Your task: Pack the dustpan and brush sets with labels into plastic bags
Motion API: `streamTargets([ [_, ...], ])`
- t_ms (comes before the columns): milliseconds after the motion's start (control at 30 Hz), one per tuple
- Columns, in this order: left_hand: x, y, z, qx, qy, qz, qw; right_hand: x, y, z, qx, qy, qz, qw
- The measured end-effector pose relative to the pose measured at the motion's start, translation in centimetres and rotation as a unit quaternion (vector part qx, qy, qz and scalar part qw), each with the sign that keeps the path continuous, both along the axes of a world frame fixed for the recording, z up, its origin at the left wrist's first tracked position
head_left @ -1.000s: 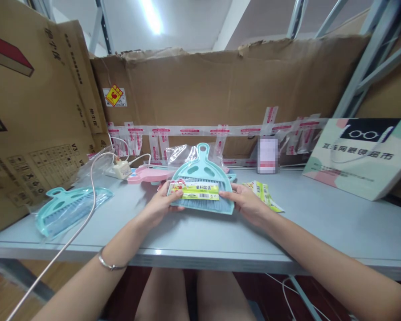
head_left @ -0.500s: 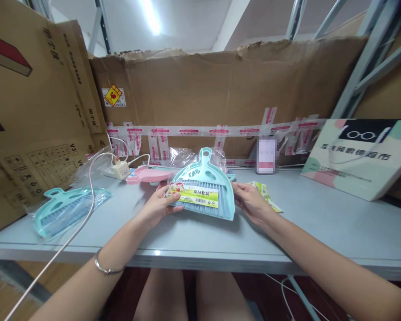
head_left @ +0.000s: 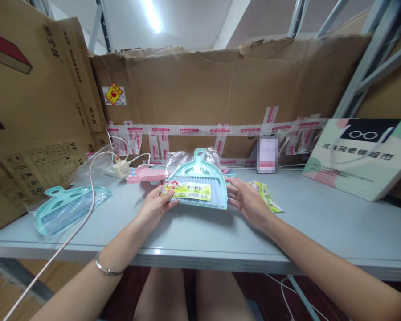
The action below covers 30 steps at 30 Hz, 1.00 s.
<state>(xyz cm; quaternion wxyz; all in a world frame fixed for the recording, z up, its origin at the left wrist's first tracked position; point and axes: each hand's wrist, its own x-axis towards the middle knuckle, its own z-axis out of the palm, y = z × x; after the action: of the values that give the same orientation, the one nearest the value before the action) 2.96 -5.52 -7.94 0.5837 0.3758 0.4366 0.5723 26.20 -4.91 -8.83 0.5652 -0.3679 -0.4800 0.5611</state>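
A light-blue dustpan (head_left: pixel 199 167) with a blue-bristled brush (head_left: pixel 217 191) nested in it is held tilted up above the table. A yellow-green label card (head_left: pixel 195 191) lies across its front. My left hand (head_left: pixel 155 205) grips the left edge, thumb over the card and fingers underneath. At the right edge is my right hand (head_left: pixel 249 200), its fingers apart; whether the fingertips touch the rim I cannot tell. Clear plastic wrap (head_left: pixel 177 159) shows behind the dustpan. Pink dustpans (head_left: pixel 143 174) lie behind it, partly hidden.
Another light-blue dustpan set (head_left: pixel 70 207) in clear plastic lies at the left, with a white cable (head_left: pixel 92 191) crossing it. A green-yellow card (head_left: pixel 267 196) is by my right hand. A phone (head_left: pixel 268 155), a paper bag (head_left: pixel 361 156) and cardboard (head_left: pixel 227 89) stand behind.
The dustpan set has shifted slightly left and its lower edge has tipped up. My right fingers have loosened from its right edge. My left hand keeps its grip.
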Motion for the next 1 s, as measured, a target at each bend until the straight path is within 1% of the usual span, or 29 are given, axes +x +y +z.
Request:
streamTargets([
  [67,-0.1,0.0,0.0,0.002,-0.002,0.013,1.000,-0.1,-0.2,0.3,-0.020,0.020,0.045,0.999],
  [167,-0.3,0.0,-0.2,-0.006,0.005,0.001,1.000,0.0,-0.2,0.4,-0.031,0.012,0.064,0.997],
  [300,-0.2,0.0,-0.6,0.004,0.032,-0.033,0.999,0.3,0.3,-0.2,-0.031,0.013,0.055,0.998],
  [433,0.0,-0.2,-0.9,-0.015,0.077,-0.057,0.995,0.5,0.8,-0.9,-0.050,0.000,0.018,0.999],
  [533,0.0,-0.3,-0.9,-0.009,0.101,-0.056,0.993,0.5,0.9,-1.2,-0.074,-0.009,-0.010,0.997],
  [667,-0.1,-0.2,-0.7,0.021,0.065,-0.038,0.997,0.1,0.2,-0.9,-0.090,0.015,0.003,0.996],
  [800,0.1,-0.1,-0.7,0.031,0.033,-0.007,0.999,-1.8,-1.0,-0.4,-0.120,0.118,0.034,0.985],
  [833,0.3,-0.2,-0.8,0.035,0.029,-0.005,0.999,-2.6,-1.3,-0.3,-0.132,0.146,0.028,0.980],
  [900,0.5,-0.2,-0.9,0.047,0.025,-0.010,0.999,-4.3,-1.7,-0.4,-0.157,0.194,-0.003,0.969],
  [1000,0.8,-0.5,-0.9,0.064,0.026,-0.024,0.997,-6.7,-2.0,-0.7,-0.177,0.243,-0.040,0.953],
])
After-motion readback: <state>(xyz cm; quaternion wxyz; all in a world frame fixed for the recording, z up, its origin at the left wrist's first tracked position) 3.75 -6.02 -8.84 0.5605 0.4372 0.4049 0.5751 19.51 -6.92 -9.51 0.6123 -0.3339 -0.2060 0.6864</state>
